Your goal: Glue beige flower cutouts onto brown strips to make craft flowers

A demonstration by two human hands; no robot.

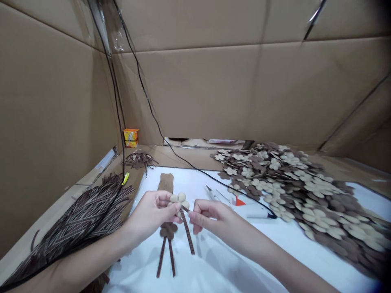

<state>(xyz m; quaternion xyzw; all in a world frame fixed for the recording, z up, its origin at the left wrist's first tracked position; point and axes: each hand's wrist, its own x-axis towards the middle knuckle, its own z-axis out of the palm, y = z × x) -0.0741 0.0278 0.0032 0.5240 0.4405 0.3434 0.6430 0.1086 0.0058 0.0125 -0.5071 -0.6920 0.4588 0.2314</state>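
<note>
pinching a small pale beige felt flower (179,202) in the left hand (149,215)

the left hand's fingers are closed tight on the flower, and the right hand (210,217), almost closed, pinches the top end of a thin brown striped felt strip (187,230) right against the flower. just below the grip, on a white sheet (214,260), lie a dark brown felt flower (168,230) and two thin brown striped strips (161,256); just beyond the grip lies a long brown felt piece (166,183). right of the right hand sit slim steel-bladed snips (215,195) and a white glue gun (256,211), before a heaped pile of beige and brown felt flowers (293,191). left of the left hand lies a large bundle of long brown striped strips (76,224).
</note>
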